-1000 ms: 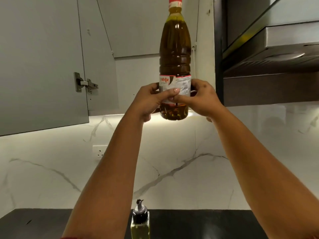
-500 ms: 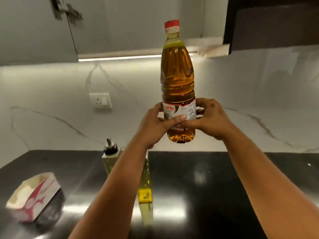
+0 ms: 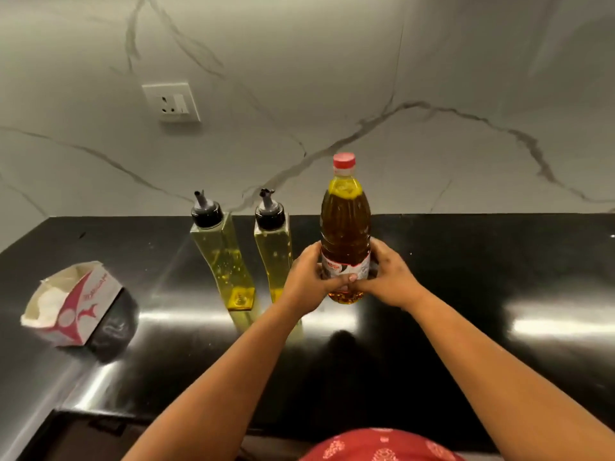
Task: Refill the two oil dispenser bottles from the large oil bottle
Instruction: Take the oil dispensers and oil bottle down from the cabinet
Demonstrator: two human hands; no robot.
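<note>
The large oil bottle, amber with a red cap, stands upright at the black countertop, its base on or just above the surface. My left hand and my right hand both grip its lower part around the label. Just to its left stand two tall square dispenser bottles with black pour spouts, the left dispenser and the right dispenser. Both hold pale yellow oil. My left forearm hides the base of the right dispenser.
An open white and red carton lies on the black countertop at the left. A wall socket sits on the marble backsplash behind. The counter's front edge runs below my forearms.
Both hands have brought the large oil bottle down from the upper cabinet level to the countertop beside the dispensers. The view has tilted down with it.
</note>
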